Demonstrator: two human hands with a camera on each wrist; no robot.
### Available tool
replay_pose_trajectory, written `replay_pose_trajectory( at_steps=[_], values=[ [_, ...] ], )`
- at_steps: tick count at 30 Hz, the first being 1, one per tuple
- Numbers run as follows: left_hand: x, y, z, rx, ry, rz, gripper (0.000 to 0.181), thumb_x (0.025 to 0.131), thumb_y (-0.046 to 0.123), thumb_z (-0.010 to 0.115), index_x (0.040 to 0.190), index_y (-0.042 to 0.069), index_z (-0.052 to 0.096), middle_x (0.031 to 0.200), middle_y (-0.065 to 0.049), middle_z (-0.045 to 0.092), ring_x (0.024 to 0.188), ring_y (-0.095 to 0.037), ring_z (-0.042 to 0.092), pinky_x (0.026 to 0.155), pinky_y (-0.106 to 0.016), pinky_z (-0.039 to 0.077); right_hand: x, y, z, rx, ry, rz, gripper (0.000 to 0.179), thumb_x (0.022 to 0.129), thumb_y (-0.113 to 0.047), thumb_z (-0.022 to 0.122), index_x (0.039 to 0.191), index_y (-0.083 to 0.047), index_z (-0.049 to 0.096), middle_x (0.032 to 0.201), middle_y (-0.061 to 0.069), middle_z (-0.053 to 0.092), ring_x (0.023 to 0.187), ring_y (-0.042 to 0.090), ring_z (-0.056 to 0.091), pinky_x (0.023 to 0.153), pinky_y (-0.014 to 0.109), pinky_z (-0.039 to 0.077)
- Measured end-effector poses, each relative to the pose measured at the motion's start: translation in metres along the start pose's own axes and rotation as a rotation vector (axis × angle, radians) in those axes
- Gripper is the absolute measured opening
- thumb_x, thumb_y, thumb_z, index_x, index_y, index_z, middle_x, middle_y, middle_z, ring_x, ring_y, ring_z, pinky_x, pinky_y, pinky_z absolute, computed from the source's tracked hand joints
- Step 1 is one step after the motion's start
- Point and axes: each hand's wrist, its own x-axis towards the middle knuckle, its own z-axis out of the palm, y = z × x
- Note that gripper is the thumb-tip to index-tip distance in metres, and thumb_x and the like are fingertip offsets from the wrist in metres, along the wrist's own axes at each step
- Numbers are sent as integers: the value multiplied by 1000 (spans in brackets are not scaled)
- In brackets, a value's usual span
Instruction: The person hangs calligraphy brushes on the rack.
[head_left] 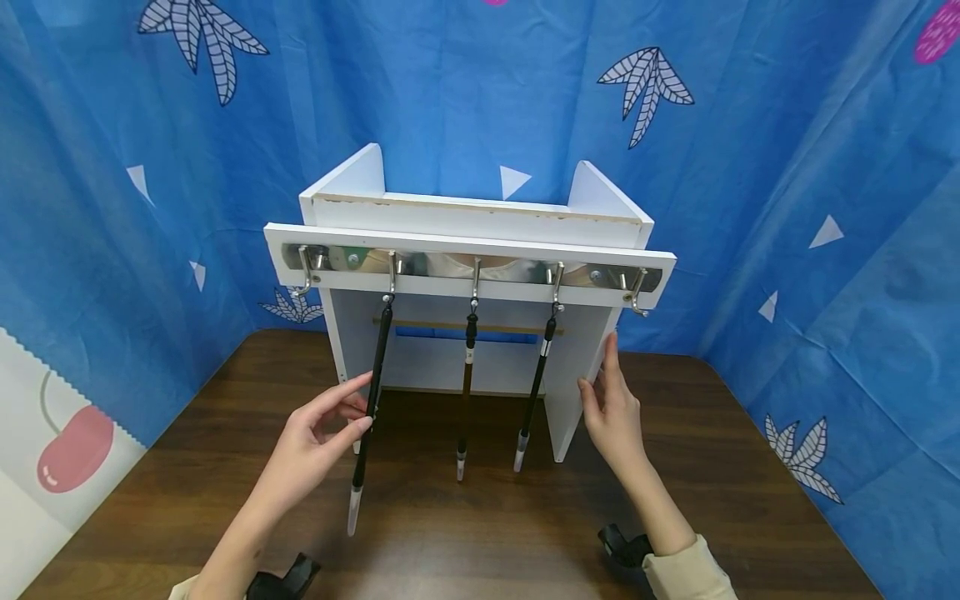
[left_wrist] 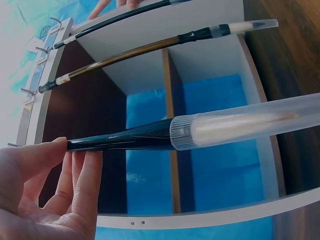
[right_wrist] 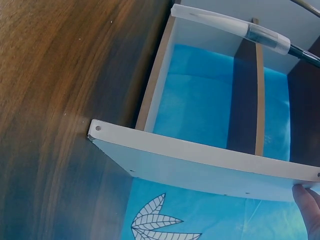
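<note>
A capped calligraphy brush with a black handle hangs from a hook on a white wooden rack. My left hand pinches its handle between thumb and fingers. In the left wrist view the brush's clear cap covers pale bristles and points right. My right hand is at the rack's right side panel, its fingers straight along the outer face. A brown-handled brush hangs from the middle hook, and another black brush from the hook right of it, both capped.
The rack stands on a dark wooden table, in front of a blue patterned curtain. Both outermost hooks, the left hook and the right hook, hold nothing. Dark wrist straps show near the front edge.
</note>
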Motion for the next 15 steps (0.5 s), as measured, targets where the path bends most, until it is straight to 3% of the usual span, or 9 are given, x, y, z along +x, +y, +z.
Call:
replay_pose_trajectory(
  at_steps=[9, 15],
  values=[
    [2, -4, 3, 10, 26, -9, 46, 86, -7, 63, 130, 3, 54, 97, -10, 58, 87, -12, 57, 55, -22, 48, 0, 0, 0, -5, 2, -4, 91, 81, 18, 60, 151, -7, 8, 146, 23, 28, 104, 46, 54, 69, 50, 52],
    [2, -9, 7, -31, 47, -29, 42, 86, -6, 63, 126, 1, 56, 98, -11, 58, 87, -12, 57, 53, -23, 48, 0, 0, 0, -5, 7, -4, 91, 81, 18, 61, 151, -8, 8, 146, 23, 27, 103, 46, 54, 68, 49, 52]
  ],
)
